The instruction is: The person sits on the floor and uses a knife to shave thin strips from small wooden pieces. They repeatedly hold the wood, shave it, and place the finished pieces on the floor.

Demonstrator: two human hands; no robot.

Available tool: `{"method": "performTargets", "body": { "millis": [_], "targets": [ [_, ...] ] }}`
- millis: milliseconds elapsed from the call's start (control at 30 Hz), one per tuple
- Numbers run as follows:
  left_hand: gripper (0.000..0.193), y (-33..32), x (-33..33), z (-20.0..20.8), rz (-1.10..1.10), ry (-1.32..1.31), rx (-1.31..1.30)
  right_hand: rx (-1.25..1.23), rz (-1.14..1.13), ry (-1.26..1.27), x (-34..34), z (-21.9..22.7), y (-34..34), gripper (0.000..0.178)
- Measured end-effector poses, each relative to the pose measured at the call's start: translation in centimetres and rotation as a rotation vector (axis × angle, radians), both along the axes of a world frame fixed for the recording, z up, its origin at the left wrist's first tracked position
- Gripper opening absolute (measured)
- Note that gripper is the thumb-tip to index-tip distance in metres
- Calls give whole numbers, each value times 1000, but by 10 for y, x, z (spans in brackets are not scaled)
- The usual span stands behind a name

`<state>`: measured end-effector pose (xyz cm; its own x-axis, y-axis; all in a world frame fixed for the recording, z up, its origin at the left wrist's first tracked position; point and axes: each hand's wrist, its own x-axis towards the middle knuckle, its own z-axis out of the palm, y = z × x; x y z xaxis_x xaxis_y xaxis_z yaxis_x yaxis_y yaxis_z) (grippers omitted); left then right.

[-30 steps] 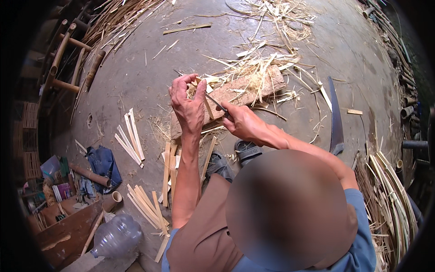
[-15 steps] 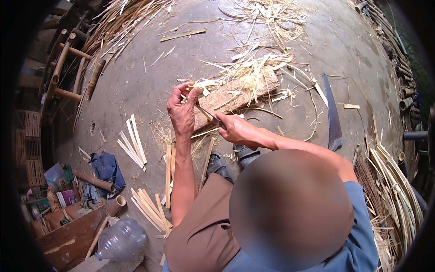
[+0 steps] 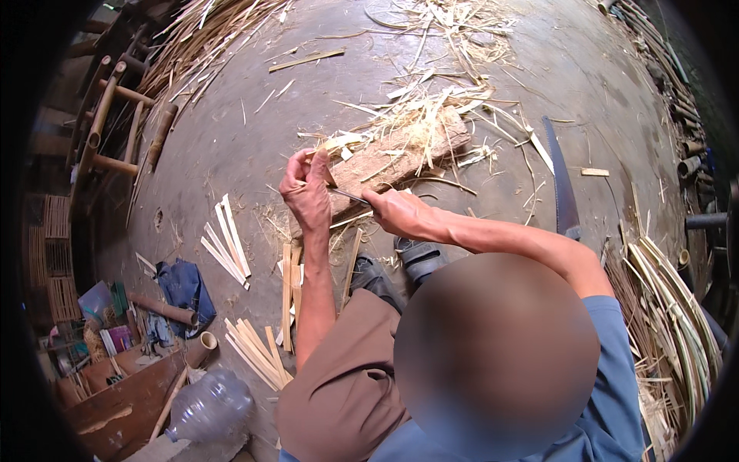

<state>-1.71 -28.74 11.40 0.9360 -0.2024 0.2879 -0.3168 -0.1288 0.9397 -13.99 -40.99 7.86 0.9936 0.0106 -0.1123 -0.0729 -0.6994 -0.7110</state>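
My right hand [image 3: 404, 213] is closed round the handle of a knife [image 3: 349, 196], and the narrow blade points left toward my other hand. Thumb and fingers of my left hand [image 3: 305, 189] pinch a thin bamboo strip, mostly hidden by the fingers, just at the blade's tip. Both hands are by the near left end of a thick wooden block [image 3: 385, 159] lying on the floor. Pale shavings [image 3: 423, 127] are heaped over the block's far side.
A handsaw [image 3: 564, 185] lies right of the block. Split bamboo strips [image 3: 227, 240] lie at left, with more strips [image 3: 258, 354] nearer me. A clear plastic bottle [image 3: 209, 404] sits lower left, a bamboo bundle [image 3: 673, 308] at right. My sandals [image 3: 419, 260] are below the block.
The knife blade now lies flatter, and my right hand has shifted slightly. My left hand keeps its pinch beside the block. The whole view has shifted a little.
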Motion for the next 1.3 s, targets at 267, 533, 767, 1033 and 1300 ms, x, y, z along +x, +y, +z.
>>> {"method": "performTargets", "body": {
  "millis": [267,533,767,1033,1300],
  "targets": [
    [22,-6,-3,0,-72,-51,-63,-49,15,12,1,-32,-9,21],
    [18,-10,-1,-1,-107,-37,-51,-32,94,-31,3,-73,-15,23],
    [20,0,-2,-5,-14,-51,-95,-27,86,-65,4,-82,-12,23],
    [20,22,0,-14,88,-141,-25,-278,63,236,19,-63,-25,25],
    [23,89,67,-10,314,-288,465,13,-30,143,-29,-104,-24,34]
  ]
}}
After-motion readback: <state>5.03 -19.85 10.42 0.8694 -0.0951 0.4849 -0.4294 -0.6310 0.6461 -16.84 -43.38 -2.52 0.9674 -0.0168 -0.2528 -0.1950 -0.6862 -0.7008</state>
